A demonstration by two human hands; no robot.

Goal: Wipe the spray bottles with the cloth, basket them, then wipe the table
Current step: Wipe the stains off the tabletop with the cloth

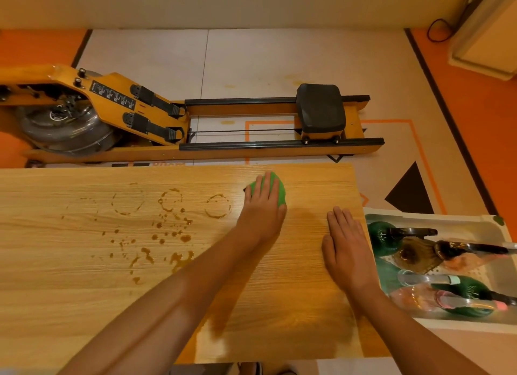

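Pressing green cloth (280, 193) onto table (84, 285), left hand (262, 209) (bottle lettering (381, 234) blurred)

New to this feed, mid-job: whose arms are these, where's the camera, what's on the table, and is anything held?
No machine here: these are a person's bare arms, filmed by a camera worn on the head, looking forward and down. The left hand presses a green cloth flat on the wooden table, fingers straight, not gripping. The right hand rests flat on the table, holding nothing. Left of the cloth lie brown spills and ring marks. The spray bottles lie in the white basket beside the table's right end. Beyond, on the floor, stands a rowing machine, no part of the job.
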